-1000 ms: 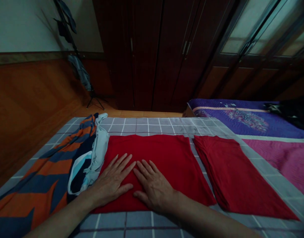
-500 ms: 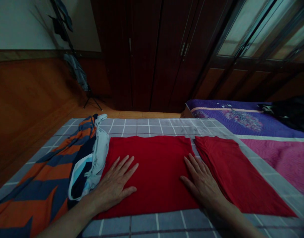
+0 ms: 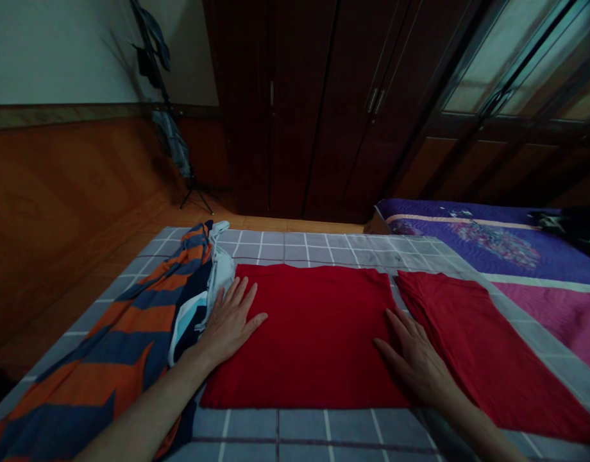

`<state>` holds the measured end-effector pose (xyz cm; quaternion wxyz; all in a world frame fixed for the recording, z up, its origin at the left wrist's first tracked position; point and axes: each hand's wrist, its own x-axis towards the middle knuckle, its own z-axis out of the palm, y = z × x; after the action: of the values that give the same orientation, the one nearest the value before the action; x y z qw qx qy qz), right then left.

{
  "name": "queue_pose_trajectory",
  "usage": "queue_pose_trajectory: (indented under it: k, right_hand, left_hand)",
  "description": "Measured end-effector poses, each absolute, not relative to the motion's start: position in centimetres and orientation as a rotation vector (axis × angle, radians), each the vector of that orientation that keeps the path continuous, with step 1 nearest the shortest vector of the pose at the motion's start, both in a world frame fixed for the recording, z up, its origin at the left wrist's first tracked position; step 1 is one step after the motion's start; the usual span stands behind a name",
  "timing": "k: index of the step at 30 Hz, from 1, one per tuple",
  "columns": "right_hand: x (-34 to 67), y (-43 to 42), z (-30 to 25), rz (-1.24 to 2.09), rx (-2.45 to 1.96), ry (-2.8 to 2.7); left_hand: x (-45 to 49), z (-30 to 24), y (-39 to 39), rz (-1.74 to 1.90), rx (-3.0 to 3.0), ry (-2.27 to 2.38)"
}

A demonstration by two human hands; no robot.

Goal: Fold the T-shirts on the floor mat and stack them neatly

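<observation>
A red cloth folded into a rough rectangle (image 3: 314, 340) lies flat on the grey checked bed cover (image 3: 295, 433). My left hand (image 3: 230, 321) rests over its left edge, fingers spread and pointing away from me. At the right edge, my right hand (image 3: 415, 356) lies with its fingers stretched out and the thumb apart. Neither hand grips anything. Just beyond the right hand is a second red cloth (image 3: 487, 346), also laid flat. Light blue and navy clothing (image 3: 221, 266) lies close beside my left hand.
An orange and navy striped garment (image 3: 126, 327) spreads along the left side. A purple and pink bed (image 3: 492, 244) with dark cloth on it stands at the right. Behind are a dark wardrobe (image 3: 304, 115) and a clothes stand (image 3: 155, 64).
My left hand has slid away from me and outward to the red cloth's left edge. My right hand stays near the right edge. The whole view has shifted slightly.
</observation>
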<state>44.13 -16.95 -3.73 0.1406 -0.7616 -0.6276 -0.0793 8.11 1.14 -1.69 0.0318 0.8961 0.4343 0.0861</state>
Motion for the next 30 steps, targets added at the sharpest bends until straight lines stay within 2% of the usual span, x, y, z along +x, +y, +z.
queue_pose_trajectory:
  k: [4, 10, 14, 19, 24, 27, 30]
  right_hand:
    - [45.6, -17.7, -2.1, -0.089, -2.302, -1.710]
    - [45.8, -17.8, 1.4, 0.437, -2.576, -1.490]
    - [46.2, -18.0, 1.5, 0.608, -2.637, -1.398]
    - [46.5, -18.8, 0.4, 0.869, -2.407, -1.174]
    - [43.5, -19.3, 2.9, 1.214, -2.015, -0.641]
    - [41.7, -18.8, 5.3, 1.266, -1.904, -0.499]
    - [40.1, -16.8, 6.8, 1.182, -1.835, -0.452]
  left_hand:
    - [7.5, -1.7, 0.7, 0.248, 2.777, 1.250]
    - [8.1, -2.1, 1.7, 0.275, 2.714, 1.348]
    - [8.5, -2.3, 2.3, 0.352, 2.656, 1.393]
    - [8.4, -2.4, 2.5, 0.487, 2.507, 1.341]
    - [8.1, -1.4, 2.9, 0.912, 2.073, 1.259]
    - [7.6, -0.3, 3.2, 1.099, 1.698, 1.210]
    - [7.0, 0.8, 3.3, 1.137, 1.329, 1.166]
